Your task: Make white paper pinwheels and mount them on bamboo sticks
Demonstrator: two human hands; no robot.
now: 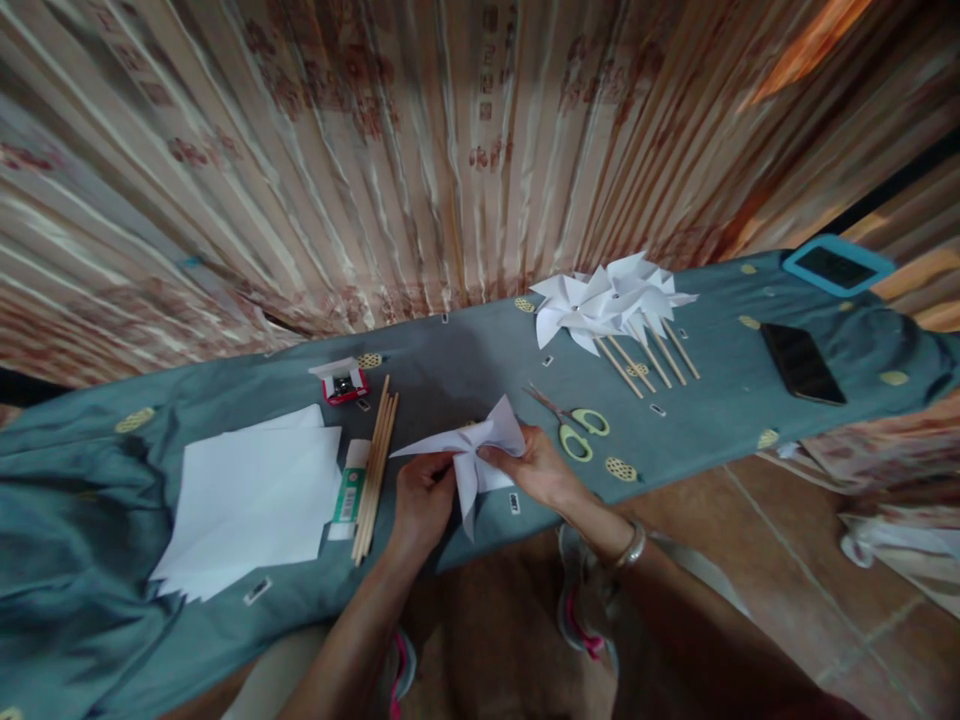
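A white paper pinwheel (469, 440) is held over the table's front edge, its blades folded in toward the middle. My left hand (424, 500) pinches its lower left side, fingers closed. From the right, my right hand (536, 465) grips it with the thumb pressed near the centre. Just left of my left hand lie several wooden sticks (376, 470) and a green-and-white glue stick (350, 490). Scissors (574, 425) with yellow-green handles lie to the right of my right hand, blades partly open.
White paper sheets (255, 500) are stacked on the left. Behind the sticks stands an open red box (343, 382) with small dark items. Finished-looking pinwheels on sticks (615, 305) lie at back right. Farther right are a black phone (802, 362) and a blue-framed tablet (838, 265). A curtain (450, 180) hangs behind.
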